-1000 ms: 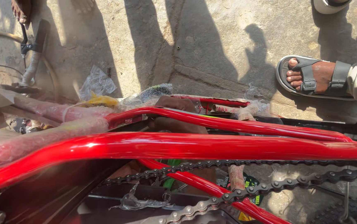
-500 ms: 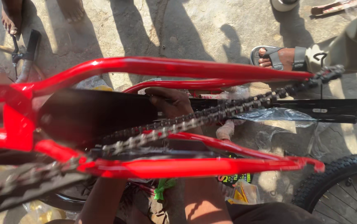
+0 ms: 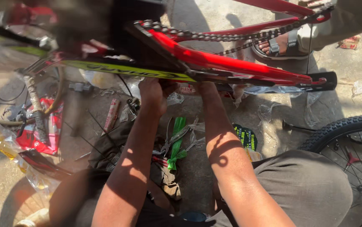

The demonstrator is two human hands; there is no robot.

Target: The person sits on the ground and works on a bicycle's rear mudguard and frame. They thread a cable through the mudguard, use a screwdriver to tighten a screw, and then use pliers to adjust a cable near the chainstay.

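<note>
1. Nearest the camera are the person's grey-trousered knee point(image 3: 303, 189) and two bare forearms reaching up and away toward a bike.
2. On the ground point(image 3: 248, 126) between the forearms there's a little pile of clutter: pliers point(image 3: 170, 143), a green strip point(image 3: 176, 143) and a round dark sticker point(image 3: 245, 136).
3. Left hand point(image 3: 155, 93) is curled up against the underside of the red bike frame point(image 3: 231, 65), right where the yellow-green tube point(image 3: 122, 69) meets it. Fingers look closed around something there, but the frame hides what, so can't really tell.
4. Right hand point(image 3: 208, 84) is mostly tucked up behind the frame; only the wrist shows, so I can't tell how open it is or what it's got.
5. The chain point(image 3: 248, 35) hangs loose along the frame above both hands.
6. A knobby bike wheel point(image 3: 349, 138) sits off to the right.
7. Furthest out, someone else's sandalled foot point(image 3: 277, 44) stands behind the frame.
</note>
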